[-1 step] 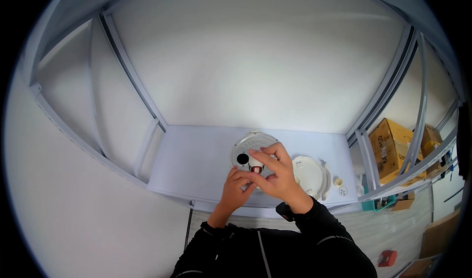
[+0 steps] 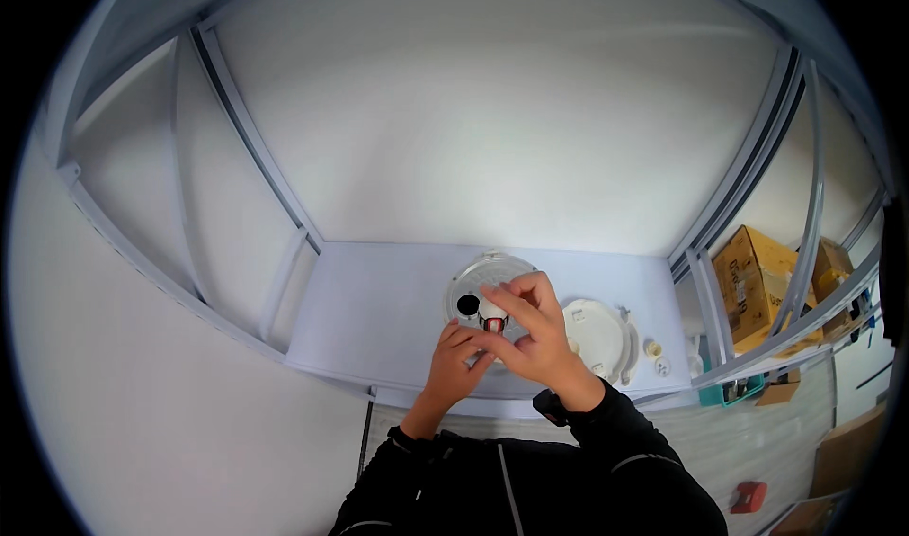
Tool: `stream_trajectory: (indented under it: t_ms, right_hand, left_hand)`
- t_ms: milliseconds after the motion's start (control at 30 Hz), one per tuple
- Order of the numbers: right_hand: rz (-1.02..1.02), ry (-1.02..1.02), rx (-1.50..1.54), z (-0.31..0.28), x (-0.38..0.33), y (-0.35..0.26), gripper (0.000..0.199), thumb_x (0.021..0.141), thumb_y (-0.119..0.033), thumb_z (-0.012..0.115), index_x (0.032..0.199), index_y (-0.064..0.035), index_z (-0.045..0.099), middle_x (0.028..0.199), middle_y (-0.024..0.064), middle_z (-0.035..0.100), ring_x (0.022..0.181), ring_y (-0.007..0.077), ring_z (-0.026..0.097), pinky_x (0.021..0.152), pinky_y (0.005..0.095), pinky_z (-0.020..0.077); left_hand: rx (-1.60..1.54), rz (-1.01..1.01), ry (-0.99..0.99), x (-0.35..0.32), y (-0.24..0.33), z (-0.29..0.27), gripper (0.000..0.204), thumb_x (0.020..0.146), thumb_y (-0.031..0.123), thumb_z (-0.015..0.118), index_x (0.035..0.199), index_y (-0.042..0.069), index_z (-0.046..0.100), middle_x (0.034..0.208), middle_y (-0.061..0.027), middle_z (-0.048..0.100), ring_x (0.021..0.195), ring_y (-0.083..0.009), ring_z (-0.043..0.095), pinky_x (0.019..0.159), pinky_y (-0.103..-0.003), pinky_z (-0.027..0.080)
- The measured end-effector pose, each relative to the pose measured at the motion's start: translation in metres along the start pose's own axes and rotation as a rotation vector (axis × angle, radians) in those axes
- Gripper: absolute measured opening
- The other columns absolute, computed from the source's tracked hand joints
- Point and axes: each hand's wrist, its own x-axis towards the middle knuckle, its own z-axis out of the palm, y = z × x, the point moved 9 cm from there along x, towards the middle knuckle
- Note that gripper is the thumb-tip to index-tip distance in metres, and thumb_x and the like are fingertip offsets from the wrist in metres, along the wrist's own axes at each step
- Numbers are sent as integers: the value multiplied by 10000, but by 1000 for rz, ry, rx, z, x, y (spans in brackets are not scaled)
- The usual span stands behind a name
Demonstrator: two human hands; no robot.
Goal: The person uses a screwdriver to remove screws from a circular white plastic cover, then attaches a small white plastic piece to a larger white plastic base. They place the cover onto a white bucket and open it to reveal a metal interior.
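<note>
A small white rounded part with a red and black lower end (image 2: 493,317) is between my two hands. My right hand (image 2: 538,339) closes its thumb and fingers around it from the right. From the lower left, my left hand (image 2: 456,362) bends its fingers against the red and black end and touches my right thumb. Below and behind them lies a round pale grey disc-shaped part (image 2: 483,273) with a ribbed face and clips on its rim. A round black spot (image 2: 468,305) shows on the disc's left side. My hands hide its lower right portion.
Right of the disc, a white round cover (image 2: 595,335) lies on the pale table (image 2: 369,318) beside a curved white piece (image 2: 630,348). Farther right are a small cream ring-like part (image 2: 652,348) and a small white disc (image 2: 662,366). Cardboard boxes (image 2: 748,285) stand beyond the frame post (image 2: 708,304).
</note>
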Motion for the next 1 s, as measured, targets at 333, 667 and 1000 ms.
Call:
stream_trajectory:
  t_ms: [333, 667, 1000]
  right_hand:
    - [33, -11, -12, 0, -5, 8, 560, 846, -44, 818, 1385, -1, 677, 1347, 167, 580, 1041, 276, 637, 835, 333, 556]
    - [50, -158, 143, 10, 4, 5, 589, 859, -41, 807, 1427, -25, 651, 1360, 148, 623, 1030, 292, 671, 783, 364, 582]
    - [-12, -52, 104, 8, 9, -2, 617, 813, -66, 870, 1400, -53, 682, 1257, 141, 627, 1008, 286, 678, 813, 366, 579]
  left_hand:
    - [14, 11, -13, 1, 5, -1, 226, 879, 154, 829, 1095, 110, 776, 1157, -33, 731, 1157, -301, 639, 1178, -573, 402]
    - [-3, 8, 4, 0, 3, -1, 216, 861, 125, 827, 1067, 108, 767, 1123, -54, 719, 1092, -321, 635, 1158, -572, 416]
    - [5, 11, -14, 2, 2, 2, 213, 858, 107, 820, 1066, 96, 775, 1069, -66, 711, 1048, -331, 632, 1137, -562, 430]
